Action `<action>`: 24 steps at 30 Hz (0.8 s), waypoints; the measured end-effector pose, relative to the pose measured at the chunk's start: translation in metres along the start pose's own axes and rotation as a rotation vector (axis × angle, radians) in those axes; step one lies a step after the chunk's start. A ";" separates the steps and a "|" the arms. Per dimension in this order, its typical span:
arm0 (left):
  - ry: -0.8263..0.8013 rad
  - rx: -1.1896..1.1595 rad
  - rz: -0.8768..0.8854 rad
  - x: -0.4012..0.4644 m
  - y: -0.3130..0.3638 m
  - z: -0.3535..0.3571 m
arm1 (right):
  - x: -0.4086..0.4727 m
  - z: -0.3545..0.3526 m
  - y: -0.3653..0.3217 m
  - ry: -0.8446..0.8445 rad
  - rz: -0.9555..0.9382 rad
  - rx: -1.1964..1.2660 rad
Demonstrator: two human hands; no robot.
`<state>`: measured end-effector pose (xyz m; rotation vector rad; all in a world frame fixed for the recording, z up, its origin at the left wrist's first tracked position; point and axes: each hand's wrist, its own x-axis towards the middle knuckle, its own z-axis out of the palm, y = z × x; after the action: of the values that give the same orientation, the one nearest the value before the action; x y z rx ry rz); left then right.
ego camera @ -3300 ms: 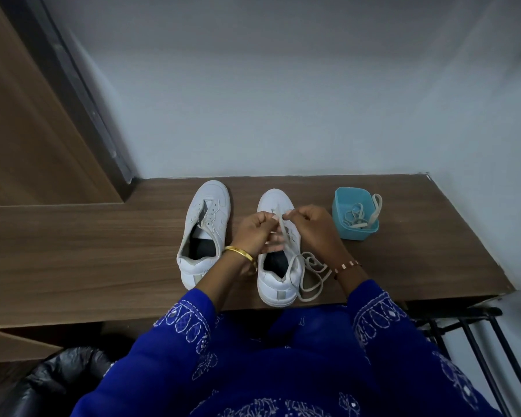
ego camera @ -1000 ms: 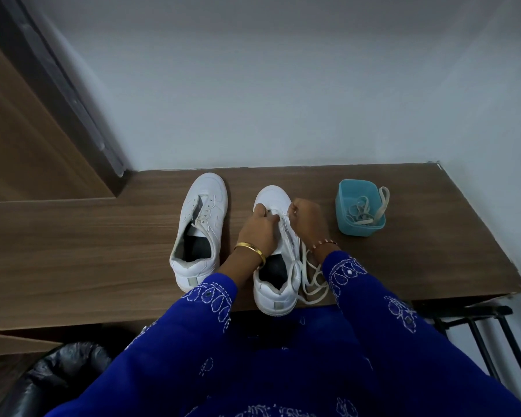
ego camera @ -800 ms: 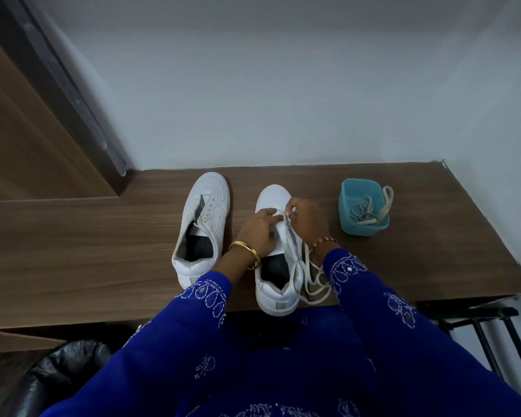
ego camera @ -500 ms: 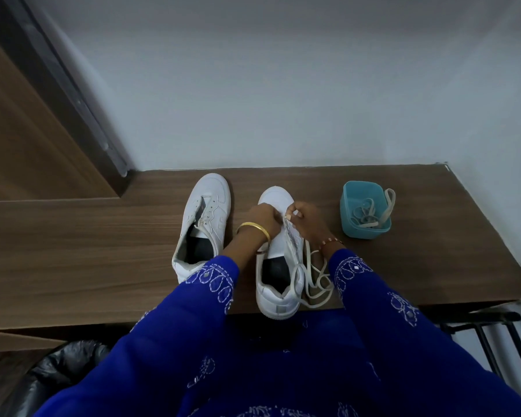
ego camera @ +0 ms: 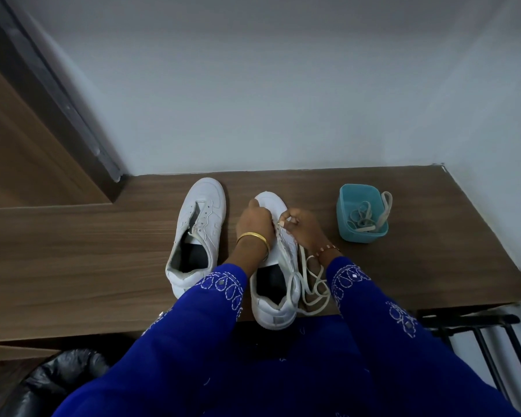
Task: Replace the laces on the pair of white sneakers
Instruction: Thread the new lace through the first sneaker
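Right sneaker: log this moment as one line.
left hand on right sneaker | right hand pinches lace at eyelets | left sneaker unlaced | laces in teal tub

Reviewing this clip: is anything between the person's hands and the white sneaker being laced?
Nothing visible. The left hand and right hand are already on the right-side white sneaker, with the right hand pinching its cream lace near the toe-end eyelets.
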<state>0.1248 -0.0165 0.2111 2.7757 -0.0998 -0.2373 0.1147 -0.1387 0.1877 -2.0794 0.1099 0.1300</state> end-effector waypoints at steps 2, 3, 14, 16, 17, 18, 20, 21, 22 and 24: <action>-0.004 0.004 0.004 0.000 0.000 -0.002 | -0.002 0.001 0.000 0.032 0.005 0.007; -0.004 0.009 0.017 0.001 0.000 -0.003 | -0.003 0.001 0.000 0.054 0.005 0.012; 0.104 -0.445 -0.080 0.000 -0.016 0.001 | -0.014 -0.003 -0.001 0.059 0.154 -0.189; 0.051 -0.808 -0.223 0.001 -0.020 -0.003 | -0.013 -0.005 -0.006 0.025 0.167 -0.234; 0.013 -1.039 -0.325 0.000 -0.021 -0.008 | -0.013 -0.005 -0.007 0.010 0.174 -0.250; -0.035 -1.249 -0.407 0.000 -0.023 -0.012 | -0.012 -0.004 -0.008 -0.004 0.179 -0.258; -0.086 -1.545 -0.450 -0.006 -0.024 -0.023 | -0.013 -0.001 -0.008 -0.013 0.199 -0.295; -0.106 -1.627 -0.415 -0.009 -0.022 -0.029 | -0.013 0.000 -0.008 -0.012 0.209 -0.325; -0.130 -1.677 -0.364 -0.013 -0.019 -0.034 | -0.014 0.000 -0.007 -0.015 0.210 -0.358; -0.155 -1.728 -0.299 -0.020 -0.014 -0.041 | -0.017 -0.003 -0.010 -0.022 0.201 -0.359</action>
<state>0.1134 0.0126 0.2467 1.0354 0.3330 -0.3587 0.0998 -0.1361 0.2003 -2.4201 0.3011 0.3146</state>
